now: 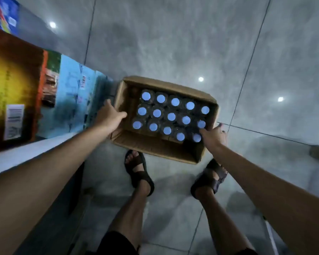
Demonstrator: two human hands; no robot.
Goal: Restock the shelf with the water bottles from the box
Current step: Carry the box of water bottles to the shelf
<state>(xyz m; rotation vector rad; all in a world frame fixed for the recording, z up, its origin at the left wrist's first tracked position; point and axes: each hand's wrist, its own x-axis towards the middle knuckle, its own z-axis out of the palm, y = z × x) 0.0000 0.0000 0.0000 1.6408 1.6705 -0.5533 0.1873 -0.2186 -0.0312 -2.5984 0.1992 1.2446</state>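
Observation:
An open cardboard box sits on the tiled floor in front of my feet, filled with several water bottles standing upright, pale blue caps up. My left hand grips the box's left wall, fingers hooked over the rim. My right hand holds the box's right wall, thumb inside next to the nearest bottle caps. The shelf runs along the left edge of the view, its grey ledge beside my left forearm.
Colourful cartons and a brown-yellow box stand on the shelf at left. My sandalled feet are just behind the cardboard box. Grey floor tiles stretch ahead and to the right.

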